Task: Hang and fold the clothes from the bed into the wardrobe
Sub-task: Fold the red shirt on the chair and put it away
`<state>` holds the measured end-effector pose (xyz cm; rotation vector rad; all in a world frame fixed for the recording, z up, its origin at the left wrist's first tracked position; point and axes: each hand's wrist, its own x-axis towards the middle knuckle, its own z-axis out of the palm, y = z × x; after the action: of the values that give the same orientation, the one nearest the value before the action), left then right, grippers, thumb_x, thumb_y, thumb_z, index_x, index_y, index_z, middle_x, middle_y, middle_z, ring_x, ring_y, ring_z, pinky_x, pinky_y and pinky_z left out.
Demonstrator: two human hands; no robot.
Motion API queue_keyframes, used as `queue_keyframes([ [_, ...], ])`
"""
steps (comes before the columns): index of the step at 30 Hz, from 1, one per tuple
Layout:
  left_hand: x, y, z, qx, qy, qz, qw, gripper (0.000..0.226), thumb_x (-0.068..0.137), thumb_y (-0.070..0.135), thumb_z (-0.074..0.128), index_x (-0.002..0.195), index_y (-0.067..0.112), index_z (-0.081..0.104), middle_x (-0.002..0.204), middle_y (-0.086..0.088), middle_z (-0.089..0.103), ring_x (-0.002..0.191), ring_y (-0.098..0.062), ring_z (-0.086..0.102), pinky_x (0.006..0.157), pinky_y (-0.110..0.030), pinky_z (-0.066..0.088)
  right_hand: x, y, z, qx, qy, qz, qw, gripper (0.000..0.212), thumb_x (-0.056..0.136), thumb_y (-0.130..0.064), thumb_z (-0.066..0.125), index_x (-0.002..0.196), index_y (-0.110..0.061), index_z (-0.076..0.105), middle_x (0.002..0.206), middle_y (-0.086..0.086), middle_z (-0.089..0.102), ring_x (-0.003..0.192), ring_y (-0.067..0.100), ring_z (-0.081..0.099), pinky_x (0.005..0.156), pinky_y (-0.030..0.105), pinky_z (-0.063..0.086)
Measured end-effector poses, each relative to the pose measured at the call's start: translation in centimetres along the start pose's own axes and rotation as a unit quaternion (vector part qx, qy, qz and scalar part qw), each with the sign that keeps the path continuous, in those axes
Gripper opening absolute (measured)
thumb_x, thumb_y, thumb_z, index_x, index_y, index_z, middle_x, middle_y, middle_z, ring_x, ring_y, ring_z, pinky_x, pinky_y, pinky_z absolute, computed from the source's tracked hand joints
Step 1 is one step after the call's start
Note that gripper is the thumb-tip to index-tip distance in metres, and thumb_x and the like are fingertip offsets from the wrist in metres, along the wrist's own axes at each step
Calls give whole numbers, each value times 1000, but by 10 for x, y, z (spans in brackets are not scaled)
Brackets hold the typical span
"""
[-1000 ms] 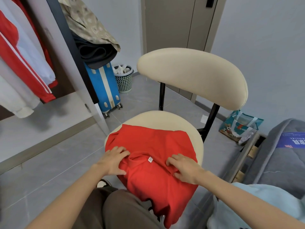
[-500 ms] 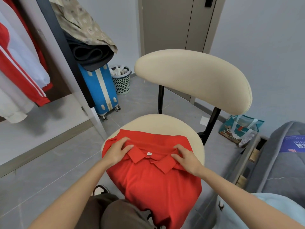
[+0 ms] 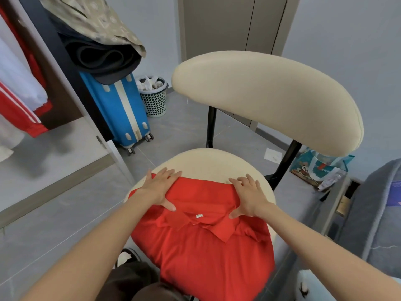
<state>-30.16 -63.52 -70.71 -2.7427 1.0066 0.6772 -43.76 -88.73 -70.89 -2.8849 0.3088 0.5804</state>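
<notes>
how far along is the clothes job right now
Done: a red-and-white jacket hangs in the wardrobe. In hand: left hand and right hand press the red polo shirt flat on the chair seat. Left: shelving it, probably also the pale blue cloth.

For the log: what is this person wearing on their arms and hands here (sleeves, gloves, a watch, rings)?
Both forearms are bare up to the frame edge, and no sleeve shows. The left hand and right hand are ungloved. Neither wrist has a watch or bracelet, and no ring is visible on the fingers. Dark brown trousers show below.
</notes>
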Motion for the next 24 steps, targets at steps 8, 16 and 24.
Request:
queue_keyframes([
  [8,18,5,-10,36,-36,13,999,80,61,63,78,116,13,47,116,-5,61,106,-25,56,86,-29,37,17,0,-8,-45,-72,9,996,74,64,-62,77,114,-14,53,115,5,62,107,27,59,84,35,43],
  [16,2,13,-44,75,96,-23,992,62,71,60,72,106,14,51,106,-5,66,100,-26,60,83,-31,36,5,4,-50,-91,135,-3,987,55,68,-58,74,96,-17,49,98,4,63,91,26,62,58,30,32],
  [24,3,33,-62,109,326,-61,937,37,89,34,60,118,15,46,105,-3,64,100,-26,57,87,-34,30,5,19,-68,-84,285,13,955,31,86,-40,59,100,-17,43,96,2,65,89,29,66,57,31,31],
])
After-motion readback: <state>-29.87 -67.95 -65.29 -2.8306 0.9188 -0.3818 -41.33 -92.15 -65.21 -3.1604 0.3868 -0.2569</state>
